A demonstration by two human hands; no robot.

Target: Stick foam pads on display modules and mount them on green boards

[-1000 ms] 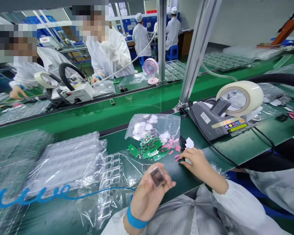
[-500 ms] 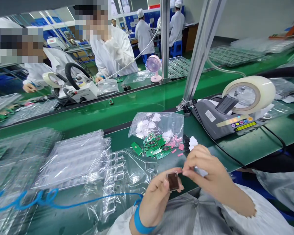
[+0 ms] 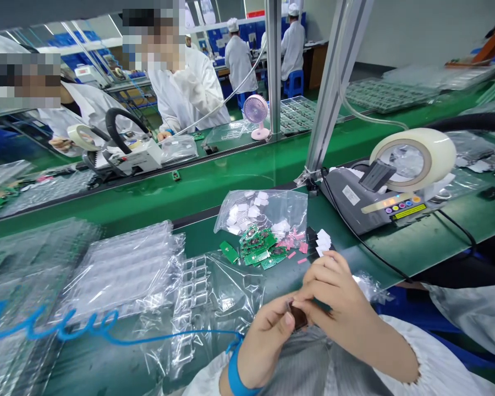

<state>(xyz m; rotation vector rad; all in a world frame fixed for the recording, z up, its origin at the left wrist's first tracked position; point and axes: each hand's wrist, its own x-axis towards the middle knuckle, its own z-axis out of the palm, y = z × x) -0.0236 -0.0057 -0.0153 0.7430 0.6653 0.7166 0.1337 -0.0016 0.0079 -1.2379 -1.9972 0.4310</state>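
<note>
My left hand (image 3: pixel 267 342), with a blue band on its wrist, is closed around a small dark square screen-like piece (image 3: pixel 299 319). My right hand (image 3: pixel 336 294) meets it from the other side, thumb and forefinger pinched at the piece's upper edge. Anything between those fingertips is hidden. Beyond the hands lies a heap of green circuit boards (image 3: pixel 256 247). Pink pieces (image 3: pixel 302 248) and white tabs (image 3: pixel 324 240) are scattered to its right. Behind the heap rests a clear bag of white pieces (image 3: pixel 247 210).
Clear plastic trays (image 3: pixel 124 269) are stacked at left, beside a narrow tray strip (image 3: pixel 194 286). A blue coiled cord (image 3: pixel 160 336) runs to my wrist. At right stands a grey machine (image 3: pixel 350 203) with a tape roll (image 3: pixel 441 159). Metal posts (image 3: pixel 328 82) rise behind; people work opposite.
My right hand has moved left and down onto the square piece, its fingertips now at the upper edge. The left fingers now cover more of the piece. The view has shifted slightly.
</note>
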